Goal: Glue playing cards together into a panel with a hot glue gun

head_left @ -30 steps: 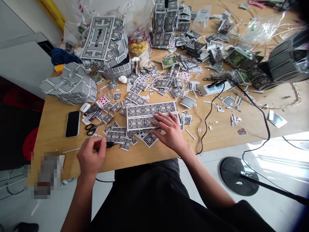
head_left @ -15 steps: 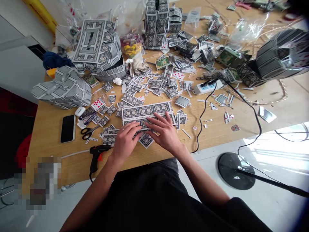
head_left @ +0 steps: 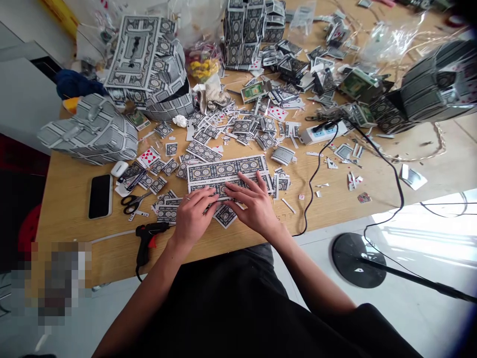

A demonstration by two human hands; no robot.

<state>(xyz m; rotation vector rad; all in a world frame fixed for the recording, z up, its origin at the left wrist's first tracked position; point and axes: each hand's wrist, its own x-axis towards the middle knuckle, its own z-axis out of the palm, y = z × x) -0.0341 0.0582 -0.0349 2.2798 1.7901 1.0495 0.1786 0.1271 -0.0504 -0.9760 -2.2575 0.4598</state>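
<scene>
A flat panel of joined playing cards (head_left: 223, 170), patterned black and white, lies on the table in front of me. On its lower left edge rests my left hand (head_left: 196, 211), fingers stretched out. My right hand (head_left: 255, 201) lies on the panel's right half with its fingers spread. Both hands press down from above, and the fingertips nearly meet at the middle. Under the thumbs a loose playing card (head_left: 225, 216) sticks out below the panel. Left of my left hand are card strips (head_left: 166, 214) and a black glue gun (head_left: 147, 243) with a red trigger.
Scissors (head_left: 134, 201) and a phone (head_left: 100, 197) lie on the left. Bags made of cards (head_left: 93, 132) stand at the back left. Cut card pieces (head_left: 242, 127) cover the middle. A power strip (head_left: 323, 132) with a black cable (head_left: 311, 191) sits on the right.
The whole view has shifted slightly. Both hands stay on the card panel in almost the same place.
</scene>
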